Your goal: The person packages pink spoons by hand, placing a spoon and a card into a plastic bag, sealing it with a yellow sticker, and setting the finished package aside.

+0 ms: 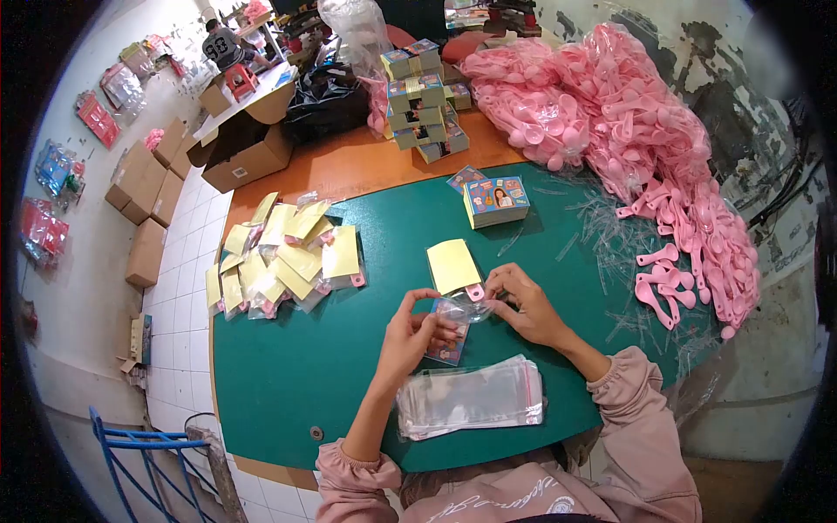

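Observation:
My left hand (pixel 410 338) pinches one side of a clear plastic bag (pixel 465 309), fingers bent over it. The bag's other edge is between the thumb and fingers of my right hand (pixel 527 305). A blue printed card (pixel 447 349) shows below the bag, partly covered by my left fingers. Just beyond the bag lies a pale yellow card (pixel 452 266) with a pink spoon (pixel 475 292) at its lower corner. Nearer to me is a stack of clear plastic bags (pixel 471 397).
Filled packets with yellow cards (pixel 288 257) are piled at left. A stack of printed cards (pixel 499 206) stands at the back, with banded card bundles (pixel 417 105) behind. Pink spoons (pixel 667 288) and thin clear strips (pixel 610 235) spread at right. A person (pixel 225 48) sits far back.

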### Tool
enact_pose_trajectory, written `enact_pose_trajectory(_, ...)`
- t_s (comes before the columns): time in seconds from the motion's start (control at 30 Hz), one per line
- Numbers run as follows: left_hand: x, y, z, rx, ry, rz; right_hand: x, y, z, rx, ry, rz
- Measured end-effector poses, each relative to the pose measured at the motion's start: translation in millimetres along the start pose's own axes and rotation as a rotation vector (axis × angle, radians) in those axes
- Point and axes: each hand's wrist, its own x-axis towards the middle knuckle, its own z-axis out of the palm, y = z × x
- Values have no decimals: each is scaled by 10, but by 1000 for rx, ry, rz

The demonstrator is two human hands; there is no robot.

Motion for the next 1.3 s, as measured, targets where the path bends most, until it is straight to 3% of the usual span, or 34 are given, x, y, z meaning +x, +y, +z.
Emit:
enact_pose_trajectory(0.03, 4, -17, 18, 279, 64, 155, -1, -11, -14, 0, 1, 0)
enact_pose_trajectory(0.07, 1, -7, 45, 280, 63, 154, -3, -34, -30, 51, -34, 67)
enact_pose_trajectory(0.13, -16, 19, 101, 622, 93, 373, -6, -36, -54, 102, -69, 136)
enact_pose_trajectory(0.23, 11, -60, 96, 657, 94, 425, -7, 9, -50, 152, -174, 182)
enact_pose_trajectory(0.3, 14, -66, 99, 567, 96, 366, -15, 48, -24, 407, -176, 228)
enact_pose_trajectory(0.43, 10, -76, 84, 513, 84, 313, 18, 26, 13, 431, -164, 285)
enact_pose_trajectory(0.57, 35, -146, 82, 542, 158, 328, 19, 24, 124, 372, -21, 409)
enact_pose_trajectory(0.67, 38, -152, 104, 605, 236, 250, 30, -36, 187, 323, 59, 473)
enact_pose_trajectory(0.73, 40, -150, 119, 396, 263, 105, 34, -60, 193, 288, 87, 498)
enact_pose_trajectory(0.87, 54, -159, 119, 279, 309, 88, 41, -49, 195, 279, 133, 499)
enact_pose_trajectory(0.93, 75, -203, 91, 386, 295, 195, 36, -33, 200, 266, 144, 497)
enact_pose_trajectory(1.03, 84, -220, 114, 292, 351, 261, 33, -26, 216, 251, 141, 450)
enact_pose_trajectory(1.17, 72, -190, 103, 359, 292, 251, 52, -78, 203, 293, 128, 463)
enact_pose_trajectory(1.23, 30, -72, 158, 275, 279, 114, 46, -76, 202, 288, 119, 473)
enact_pose_trajectory(1.3, 64, -148, 152, 354, 293, 175, 36, -57, 203, 244, 102, 457)
